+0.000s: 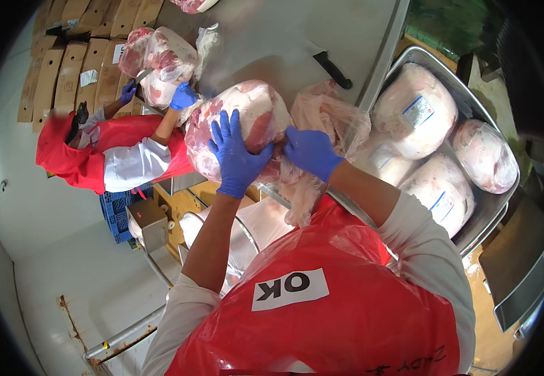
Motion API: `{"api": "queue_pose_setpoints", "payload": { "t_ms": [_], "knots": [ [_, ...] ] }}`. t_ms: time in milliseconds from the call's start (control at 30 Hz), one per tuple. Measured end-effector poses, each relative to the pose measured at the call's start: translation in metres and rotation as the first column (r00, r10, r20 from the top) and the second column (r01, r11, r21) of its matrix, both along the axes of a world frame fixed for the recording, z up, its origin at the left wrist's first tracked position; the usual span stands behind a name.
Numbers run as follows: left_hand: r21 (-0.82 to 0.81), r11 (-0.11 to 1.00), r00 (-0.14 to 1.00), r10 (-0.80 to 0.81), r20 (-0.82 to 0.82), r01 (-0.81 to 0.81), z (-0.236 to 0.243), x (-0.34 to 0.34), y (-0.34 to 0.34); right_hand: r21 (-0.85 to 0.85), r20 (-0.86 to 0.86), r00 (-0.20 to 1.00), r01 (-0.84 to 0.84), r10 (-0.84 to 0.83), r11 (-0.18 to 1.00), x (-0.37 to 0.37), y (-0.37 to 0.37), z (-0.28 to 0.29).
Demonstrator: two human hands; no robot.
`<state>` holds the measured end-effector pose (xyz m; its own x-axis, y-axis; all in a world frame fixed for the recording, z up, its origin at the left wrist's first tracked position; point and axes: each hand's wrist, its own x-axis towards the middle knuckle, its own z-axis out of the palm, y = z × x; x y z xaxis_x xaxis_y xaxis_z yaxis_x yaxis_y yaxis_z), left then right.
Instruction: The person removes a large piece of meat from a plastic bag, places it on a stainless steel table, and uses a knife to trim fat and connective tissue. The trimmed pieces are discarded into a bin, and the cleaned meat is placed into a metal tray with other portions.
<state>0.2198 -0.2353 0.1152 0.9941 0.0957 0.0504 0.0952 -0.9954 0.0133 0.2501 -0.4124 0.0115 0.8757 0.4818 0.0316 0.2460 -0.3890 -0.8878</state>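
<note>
A large cut of raw meat (250, 103), pale fat over pink-red flesh, rests near the edge of the metal table (256, 41). My left hand (237, 153), in a blue glove, lies on it with fingers spread. Beside the meat's right side, my right hand (313, 153), also gloved in blue, has its fingers curled on a clear, crumpled plastic bag (331, 119). The bag spreads behind that hand and hangs below it over the table edge; my right fingertips are partly hidden. Farther back, a black-handled knife (333, 69) lies on the table.
At left, a co-worker (137, 153) in red holds a knife against other meat (168, 56). A metal tub (516, 178) at right contains several plastic-wrapped meat pieces (419, 113). Cardboard boxes (65, 78) stand at far left. Blue crates (118, 216) sit below the co-worker.
</note>
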Motion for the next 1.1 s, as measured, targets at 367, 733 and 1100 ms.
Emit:
{"api": "queue_pose_setpoints", "payload": {
  "t_ms": [367,733,1100],
  "knots": [
    [0.045,0.999,1.000,0.004,-0.011,-0.004,-0.010,0.028,0.009,0.382,-0.232,0.972,0.056,0.037,0.922,-0.037,-0.023,0.046],
    [0.060,0.995,0.997,0.081,-0.015,-0.080,-0.028,0.059,0.062,0.435,-0.176,0.941,0.337,-0.288,0.835,0.022,-0.089,-0.006],
    [-0.035,0.998,0.999,0.041,-0.032,-0.043,-0.026,0.036,0.057,-0.680,0.061,0.933,-0.221,0.354,0.699,-0.045,-0.025,-0.012]
  ]
}}
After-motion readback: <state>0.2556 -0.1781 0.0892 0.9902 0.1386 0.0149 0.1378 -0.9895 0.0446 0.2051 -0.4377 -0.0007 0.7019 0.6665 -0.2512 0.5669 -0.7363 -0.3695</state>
